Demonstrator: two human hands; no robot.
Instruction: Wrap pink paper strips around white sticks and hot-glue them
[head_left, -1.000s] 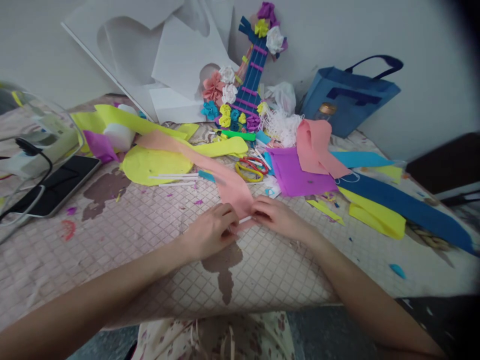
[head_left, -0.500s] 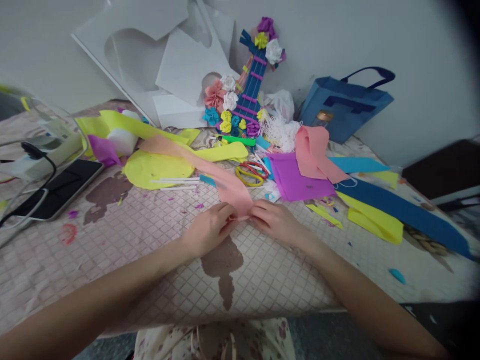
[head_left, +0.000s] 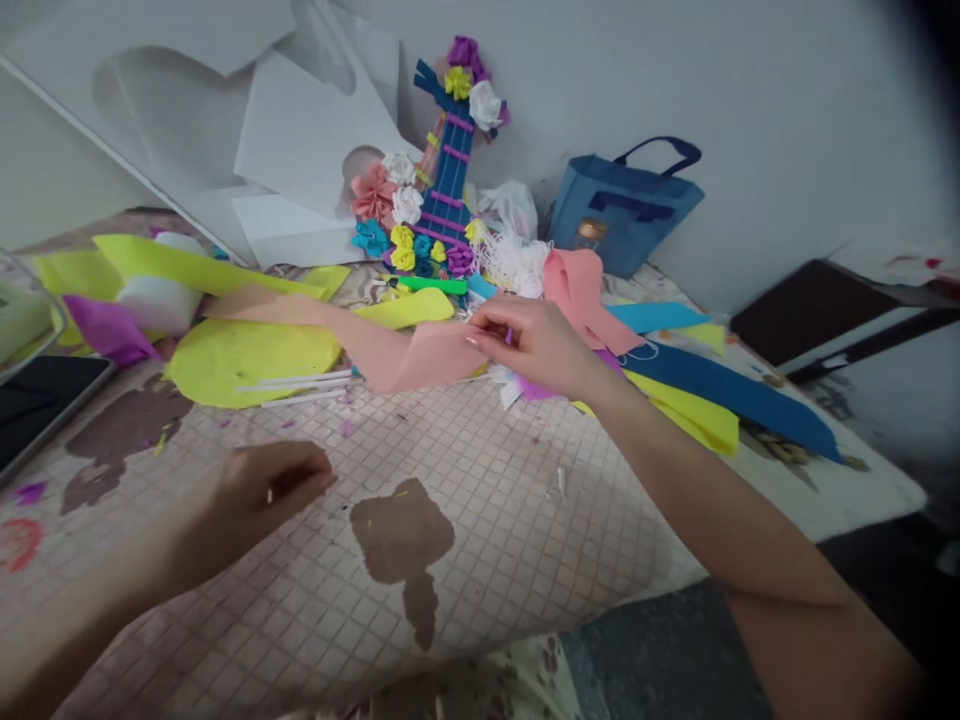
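My right hand (head_left: 534, 345) pinches the end of a long pink crepe paper strip (head_left: 397, 360), lifting that end above the table. The strip runs left across a yellow round paper piece (head_left: 247, 365). My left hand (head_left: 262, 490) is apart from the strip, over the checked tablecloth, its fingers curled in toward the thumb with nothing visible in them. White sticks (head_left: 300, 385) lie just below the yellow piece. Behind my right hand lies purple paper (head_left: 541, 387), partly hidden. A folded pink paper piece (head_left: 581, 295) rests to its right.
A blue paper guitar (head_left: 451, 180) with paper flowers leans at the back, beside a blue bag (head_left: 622, 215). White foam boards (head_left: 300, 150) stand at the wall. A phone (head_left: 49, 410) lies at left; a dark blue strip (head_left: 739, 390) reaches along the right edge.
My left hand has let go of the pink strip and moved left toward me. My right hand has raised the strip's end and moved it away from me. The view has shifted right.
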